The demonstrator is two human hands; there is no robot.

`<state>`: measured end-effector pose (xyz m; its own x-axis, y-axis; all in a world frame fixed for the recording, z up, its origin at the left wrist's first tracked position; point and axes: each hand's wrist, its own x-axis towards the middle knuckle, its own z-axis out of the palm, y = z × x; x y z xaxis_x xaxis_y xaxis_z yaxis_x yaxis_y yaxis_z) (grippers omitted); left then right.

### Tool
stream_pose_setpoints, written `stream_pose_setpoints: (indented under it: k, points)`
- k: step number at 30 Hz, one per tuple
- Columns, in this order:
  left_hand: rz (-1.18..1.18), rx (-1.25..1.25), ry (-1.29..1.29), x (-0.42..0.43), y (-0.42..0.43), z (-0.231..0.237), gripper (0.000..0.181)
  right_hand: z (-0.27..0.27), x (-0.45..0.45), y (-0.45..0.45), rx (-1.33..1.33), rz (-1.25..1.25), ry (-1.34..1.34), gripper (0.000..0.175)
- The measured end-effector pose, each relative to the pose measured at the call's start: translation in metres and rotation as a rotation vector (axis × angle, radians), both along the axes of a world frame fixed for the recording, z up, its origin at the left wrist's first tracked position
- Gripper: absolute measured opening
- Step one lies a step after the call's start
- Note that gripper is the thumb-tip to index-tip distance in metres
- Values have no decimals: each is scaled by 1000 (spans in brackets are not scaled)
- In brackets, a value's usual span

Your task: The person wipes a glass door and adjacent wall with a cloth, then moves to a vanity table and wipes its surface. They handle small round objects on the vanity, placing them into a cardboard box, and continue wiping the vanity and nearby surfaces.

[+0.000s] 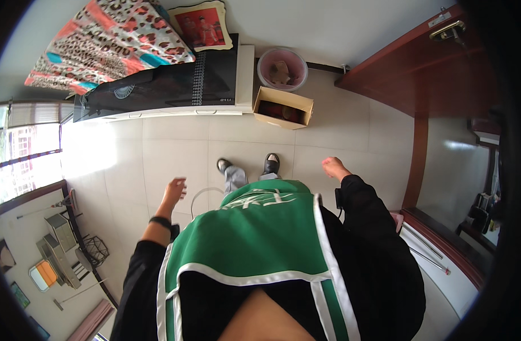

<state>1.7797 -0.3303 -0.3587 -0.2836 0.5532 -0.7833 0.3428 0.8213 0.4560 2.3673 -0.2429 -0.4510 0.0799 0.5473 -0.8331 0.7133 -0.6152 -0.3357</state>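
Observation:
My left hand hangs over the tiled floor, nothing in it, fingers loosely curled with gaps between them. A black band circles that wrist. On the other side, my right hand is also held out above the tiles. Its fingers curl under, so the palm side is hidden, and no object shows in it. Ahead of my feet stands an open cardboard box with dark contents. Behind the box, a pink-lined bin holds crumpled brown scraps. I wear a green apron with white trim.
A low cabinet with a black glossy top runs along the wall, bearing a leopard-print cloth cover and a framed picture. A reddish-brown door stands ajar at right. A bright window, desk and broom lie left.

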Motion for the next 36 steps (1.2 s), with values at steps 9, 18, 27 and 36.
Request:
stream_pose_setpoints:
  k: [9,18,27,36]
  points:
    - [37,46,21,-51,-290,-28,37,20,-63,16,122,175,35,18]
    - [107,-172,-12,-79,-425,-56,37,51,-141,-34,-20,267,206,25]
    - [65,-258,10,-74,-355,-36,37,20,-87,-37,-31,7,189,21]
    - [3,-383,-40,12,-195,-33,37,-31,-40,24,-194,-110,196,22]
